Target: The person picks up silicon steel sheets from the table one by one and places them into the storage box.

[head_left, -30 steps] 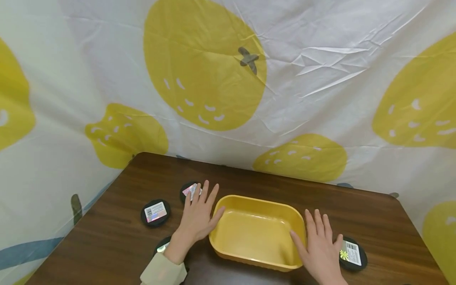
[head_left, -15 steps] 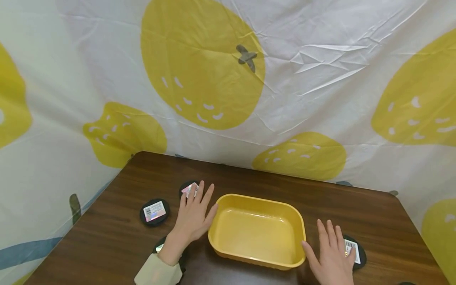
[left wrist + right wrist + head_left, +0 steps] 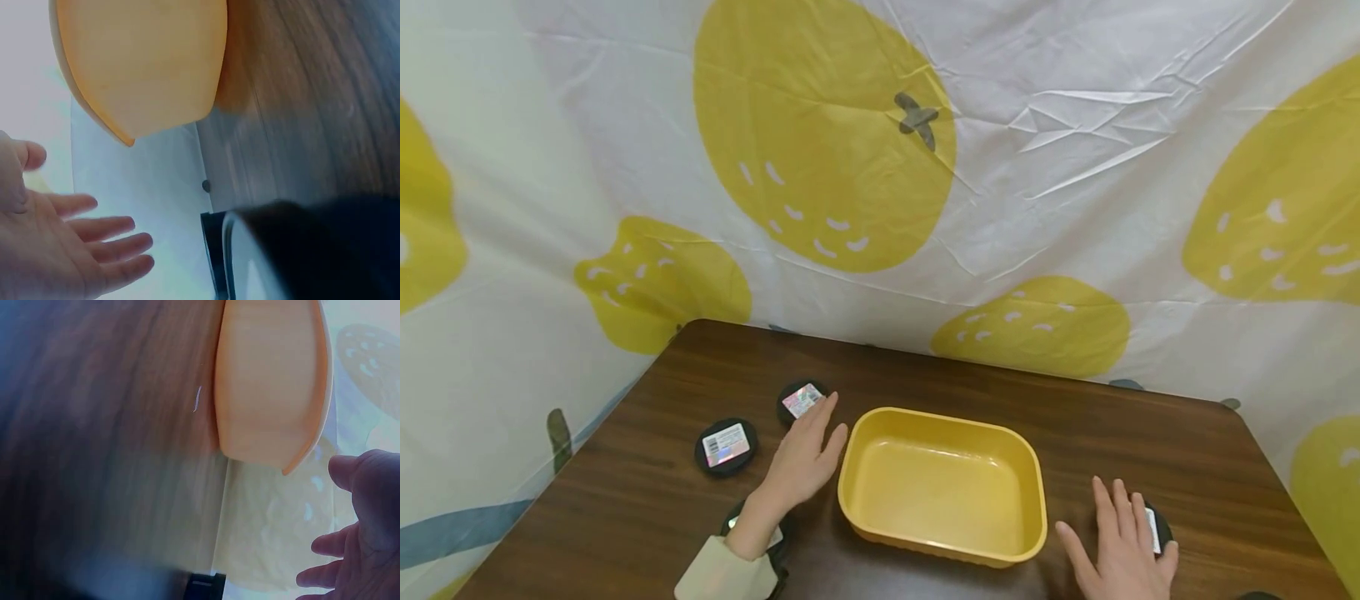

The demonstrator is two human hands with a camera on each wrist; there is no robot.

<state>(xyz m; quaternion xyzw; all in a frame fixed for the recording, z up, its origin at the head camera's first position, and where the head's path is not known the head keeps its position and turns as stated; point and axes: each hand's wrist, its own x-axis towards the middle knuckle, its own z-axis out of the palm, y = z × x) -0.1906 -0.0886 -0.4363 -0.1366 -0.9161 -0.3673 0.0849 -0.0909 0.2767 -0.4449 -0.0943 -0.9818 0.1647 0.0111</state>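
Note:
A yellow rectangular tub (image 3: 940, 492) stands on the table with nothing visible inside. My left hand (image 3: 799, 462) hovers off its left side, fingers extended and holding nothing. Its fingertips overlap the edge of a round black disc-shaped item (image 3: 800, 402) with a shiny label; I cannot tell whether they touch. My right hand (image 3: 1123, 550) is spread to the right of the tub. Behind it a labelled black disc-shaped item (image 3: 1161, 533) is partly hidden. In the wrist views, both the left palm (image 3: 56, 244) and the right hand (image 3: 369, 519) appear apart from the tub wall.
Another labelled black disc (image 3: 726, 447) lies at the left, and one more (image 3: 775, 537) is partly covered by my left wrist. A dark rim (image 3: 1257, 596) shows at the bottom right. A lemon-print cloth (image 3: 850, 150) hangs behind the brown table (image 3: 880, 375).
My right hand has moved right and toward me, away from the tub and over the right-hand disc. My left hand has drawn slightly left off the tub's rim. The tub stays put.

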